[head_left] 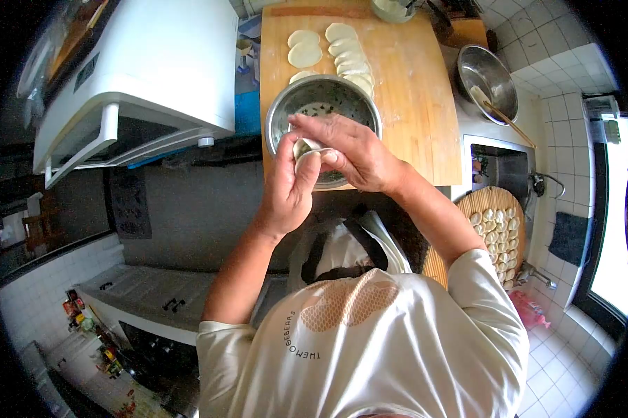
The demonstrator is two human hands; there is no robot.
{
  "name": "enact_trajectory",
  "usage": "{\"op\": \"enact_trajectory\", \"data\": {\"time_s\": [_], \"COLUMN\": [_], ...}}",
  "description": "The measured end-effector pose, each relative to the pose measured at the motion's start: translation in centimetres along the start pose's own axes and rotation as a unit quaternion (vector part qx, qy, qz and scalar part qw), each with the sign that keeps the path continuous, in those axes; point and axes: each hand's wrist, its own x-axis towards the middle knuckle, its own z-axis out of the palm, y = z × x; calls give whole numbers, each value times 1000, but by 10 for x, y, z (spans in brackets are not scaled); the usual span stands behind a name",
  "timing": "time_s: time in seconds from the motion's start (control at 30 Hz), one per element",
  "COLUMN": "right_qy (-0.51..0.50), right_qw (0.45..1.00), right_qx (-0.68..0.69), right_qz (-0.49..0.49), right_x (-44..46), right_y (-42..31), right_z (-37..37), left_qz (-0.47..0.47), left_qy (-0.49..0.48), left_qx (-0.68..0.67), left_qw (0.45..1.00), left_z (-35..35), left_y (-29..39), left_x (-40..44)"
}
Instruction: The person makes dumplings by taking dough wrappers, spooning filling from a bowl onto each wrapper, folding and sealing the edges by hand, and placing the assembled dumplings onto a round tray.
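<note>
A folded dumpling [305, 148] is held between my two hands, above the near side of a steel mixing bowl [376, 115]. My left hand [286, 182] is curled round it from the left, its thumb pressed on the dough. From the right, my right hand [359, 152] closes over it, with the fingers reaching across the top and the thumb at the edge. Specks of dark green filling cling to the bowl's inside; my hands hide part of it. Beyond the bowl, round dough wrappers [304, 52] and an overlapping row of wrappers [349, 50] lie on a wooden board [411, 90].
To the right, a round woven tray [470, 202] carries rows of dumplings [498, 237]. A larger metal bowl [495, 73] with a wooden-handled utensil [510, 125] stands by the sink [502, 164]. A white appliance [167, 63] rises at left. A small bowl [392, 10] sits at the board's far edge.
</note>
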Motion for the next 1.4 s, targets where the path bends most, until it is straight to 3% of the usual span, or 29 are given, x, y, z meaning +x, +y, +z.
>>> {"op": "enact_trajectory", "data": {"time_s": [0.07, 0.17, 0.27, 0.4, 0.6, 0.73, 0.8, 0.93, 1.0, 1.07, 1.23, 1.4], "right_qy": [49, 128, 125, 103, 42, 10, 25, 54, 45, 50, 102, 118], "right_qw": [992, 983, 982, 982, 996, 994, 988, 965, 937, 944, 938, 966], "right_qx": [-90, -83, -98, -118, 74, 98, 145, 244, 319, 304, 324, 231], "right_qz": [-75, -99, -105, -101, -7, 36, 44, 86, 135, 121, 74, 6], "right_x": [1, 6, 6, 5, 7, 9, 9, 14, 16, 17, 16, 14], "right_y": [2, -4, -3, 0, -3, -6, -4, -12, -16, -13, -12, -19], "right_z": [3, 4, 1, -5, -11, -13, -10, -7, -8, -7, 2, 1], "left_qz": [22, 53, 124, 77, 40, -12, -4, -11, 8, -29, 73, 95], "left_qy": [6, -9, 5, -18, -54, -50, -24, -37, 0, 0, 19, -5], "left_qx": [106, 220, 254, 231, 214, 87, 154, 116, 137, 113, 293, 310], "left_qw": [994, 974, 959, 970, 974, 995, 988, 993, 991, 993, 953, 946], "left_z": [-1, 1, 4, 2, -4, 1, 4, 2, 2, 8, 9, 14], "left_y": [0, 10, 9, 14, 14, 16, 20, 20, 18, 27, 15, 19], "left_x": [0, 5, 11, 15, 22, 26, 30, 36, 40, 41, 46, 44]}}
